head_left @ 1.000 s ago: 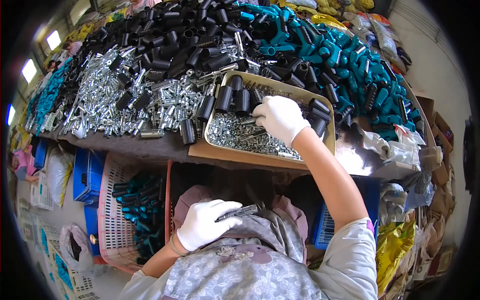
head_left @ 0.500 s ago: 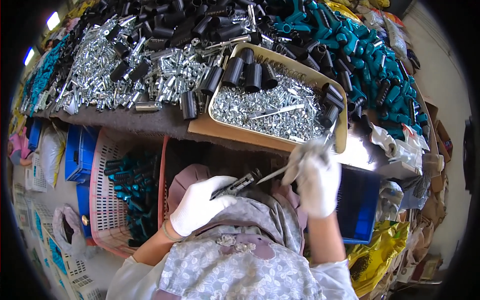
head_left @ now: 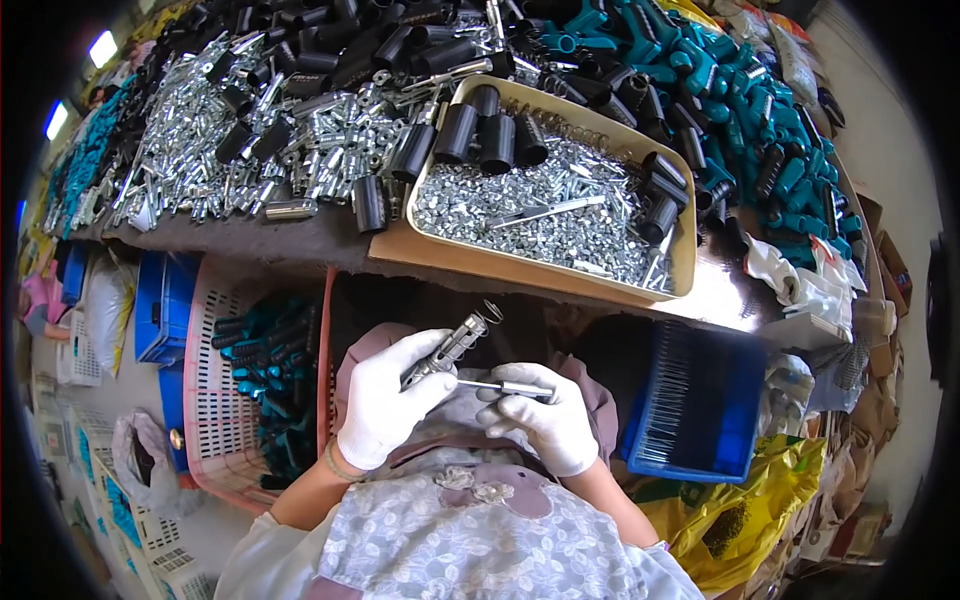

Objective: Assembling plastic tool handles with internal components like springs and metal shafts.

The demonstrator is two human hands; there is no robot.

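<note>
The right hand [head_left: 540, 425] has come back from the cardboard tray [head_left: 455, 262], fingers closed on a thin metal rod [head_left: 505, 387], meeting the metal sleeve [head_left: 447, 349] gripped in the left hand [head_left: 388, 400], so joining looks underway.

white gloves [head_left: 385, 405] | silver screws [head_left: 540, 215] | tan tray [head_left: 520, 270] | teal handles [head_left: 720, 70] | blue basket [head_left: 700, 410]

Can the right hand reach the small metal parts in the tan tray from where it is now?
Probably yes. The right hand holds a thin metal rod over the lap, and the tan tray lies open just ahead, with nothing covering the small metal parts.
</note>
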